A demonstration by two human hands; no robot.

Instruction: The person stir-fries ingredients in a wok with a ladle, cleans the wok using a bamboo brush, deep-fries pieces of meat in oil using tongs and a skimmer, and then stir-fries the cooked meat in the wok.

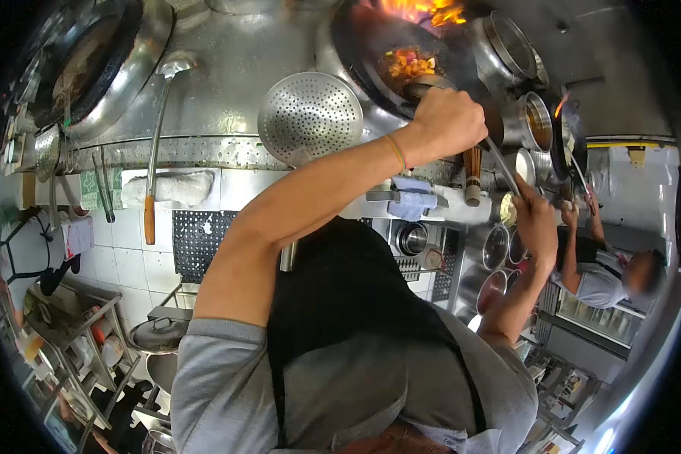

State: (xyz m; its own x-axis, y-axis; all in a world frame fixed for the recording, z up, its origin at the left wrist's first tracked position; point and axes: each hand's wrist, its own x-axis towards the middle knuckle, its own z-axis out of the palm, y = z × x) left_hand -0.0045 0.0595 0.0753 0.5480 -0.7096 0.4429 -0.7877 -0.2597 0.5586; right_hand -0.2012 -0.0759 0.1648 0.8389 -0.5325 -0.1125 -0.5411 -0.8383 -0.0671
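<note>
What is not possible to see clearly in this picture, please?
In the head view:
- Food: too small and blurred to name.
- Flames: cut off by the top edge.
- Ladle: middle hidden by the left hand.
- Pot's inside: hidden by its lid.

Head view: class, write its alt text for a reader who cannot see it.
A cook's closed left hand is by a wok of chopped food with flames behind; the right hand grips a metal handle. A strainer lies left; another person is far right.

White tiled floor (pixel 119 261), black perforated mat (pixel 204 244), steel shelving (pixel 106 333)
</note>
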